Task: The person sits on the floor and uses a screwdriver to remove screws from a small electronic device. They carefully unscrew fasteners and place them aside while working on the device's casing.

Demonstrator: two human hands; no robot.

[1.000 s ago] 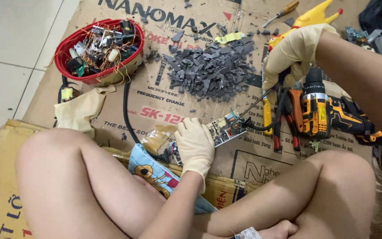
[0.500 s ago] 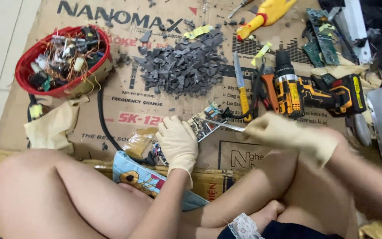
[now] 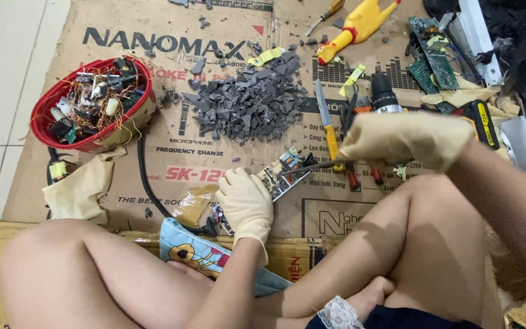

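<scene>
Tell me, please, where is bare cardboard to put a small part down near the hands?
Free cardboard lies between the red basket and the grey fragment pile, and below that pile, left of the circuit board. Crowded: around the right hand, with knife, drill and green boards.

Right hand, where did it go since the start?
The right hand came back from beside the grey chip pile and now holds a thin metal tool with its tip at the circuit board. The left hand stayed pressing the board down; the red bowl stayed put.
</scene>
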